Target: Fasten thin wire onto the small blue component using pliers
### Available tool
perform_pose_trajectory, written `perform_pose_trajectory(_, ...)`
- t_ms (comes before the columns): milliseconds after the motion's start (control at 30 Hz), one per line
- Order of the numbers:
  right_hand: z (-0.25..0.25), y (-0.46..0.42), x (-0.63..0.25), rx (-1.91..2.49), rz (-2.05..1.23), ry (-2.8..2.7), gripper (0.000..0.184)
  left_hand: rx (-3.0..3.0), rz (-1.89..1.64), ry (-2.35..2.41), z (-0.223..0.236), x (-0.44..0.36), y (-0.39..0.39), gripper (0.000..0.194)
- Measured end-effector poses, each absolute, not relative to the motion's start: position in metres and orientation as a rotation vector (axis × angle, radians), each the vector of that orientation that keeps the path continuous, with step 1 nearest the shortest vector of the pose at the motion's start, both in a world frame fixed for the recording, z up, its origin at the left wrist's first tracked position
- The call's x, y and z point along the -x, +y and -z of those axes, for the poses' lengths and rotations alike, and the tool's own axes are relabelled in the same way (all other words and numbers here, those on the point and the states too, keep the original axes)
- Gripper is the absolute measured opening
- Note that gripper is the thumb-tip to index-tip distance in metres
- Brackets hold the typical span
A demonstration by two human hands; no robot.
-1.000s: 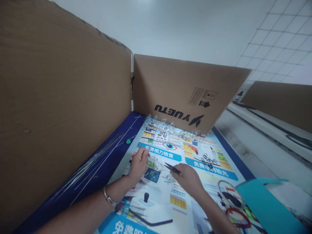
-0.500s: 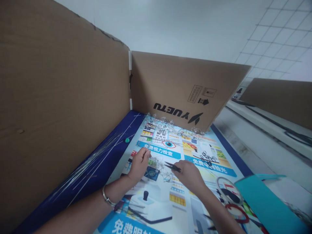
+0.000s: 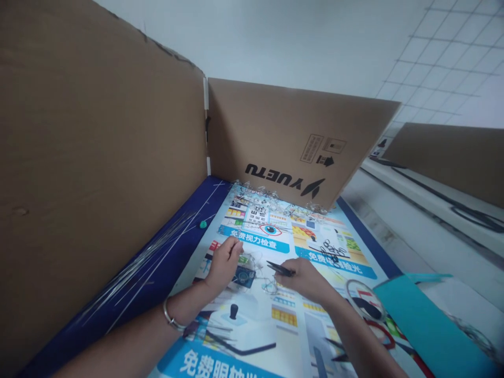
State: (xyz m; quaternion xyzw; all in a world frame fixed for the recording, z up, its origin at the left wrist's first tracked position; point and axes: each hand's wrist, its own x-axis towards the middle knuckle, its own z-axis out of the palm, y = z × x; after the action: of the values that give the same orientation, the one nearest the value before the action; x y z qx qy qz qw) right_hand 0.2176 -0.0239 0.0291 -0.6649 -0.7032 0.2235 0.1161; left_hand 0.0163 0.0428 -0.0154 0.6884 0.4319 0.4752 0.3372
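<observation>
My left hand (image 3: pixel 223 264) is closed in a pinch over the printed mat, with a bracelet on its wrist. Thin wire (image 3: pixel 256 257) shows at its fingertips, fine and partly blurred; how much of it lies inside the fingers is hidden. My right hand (image 3: pixel 306 278) is wrapped round dark, narrow-nosed pliers (image 3: pixel 280 269). Their jaws point left toward my left hand, apart from its fingers and nearly together. Between and just below the hands sits a small tangle of looped wire (image 3: pixel 270 286).
Cardboard panels (image 3: pixel 291 136) stand behind and at left. Straight wire lengths (image 3: pixel 157 249) lie along the blue cloth (image 3: pixel 185 231). Clear wire-like pieces (image 3: pixel 268 195) line the back. Black loops (image 3: pixel 333 251), a ring-shaped roll (image 3: pixel 364 299), a red ring (image 3: pixel 381 335) and a teal folder (image 3: pixel 429 325) are at right.
The pliers' jaws have come closer together, and the pliers have turned slightly. My left hand keeps its pinch in nearly the same place. The whole view has shifted a little.
</observation>
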Motion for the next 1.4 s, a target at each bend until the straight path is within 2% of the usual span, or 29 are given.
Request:
perform_pose_trajectory(300,-0.03,-0.026,-0.217,2.098,-0.39,-2.225,0.021,-1.827,-1.213,1.112,0.015,-0.016,0.042,0.025)
perform_pose_trajectory(433,-0.024,-0.025,-0.219,2.171,-0.179,-2.269,0.013,-1.844,-1.207,1.113,0.016,-0.016,0.041,0.026)
perform_pose_trajectory(633,-0.023,-0.024,-0.219,2.172,-0.115,-2.26,0.016,-1.859,-1.179,1.106,0.015,-0.016,0.041,0.025)
perform_pose_trajectory(833,-0.033,-0.025,-0.218,2.11,-0.199,-2.227,0.016,-1.834,-1.21,1.103,0.014,-0.017,0.041,0.026)
perform_pose_trajectory(1067,-0.024,-0.023,-0.222,1.877,-0.616,-1.988,0.027,-1.789,-1.234,1.101,0.016,-0.017,0.041,0.024)
perform_pose_trajectory(1400,-0.017,-0.02,-0.215,1.826,-0.563,-1.937,0.023,-1.766,-1.213,1.099,0.015,-0.017,0.042,0.025)
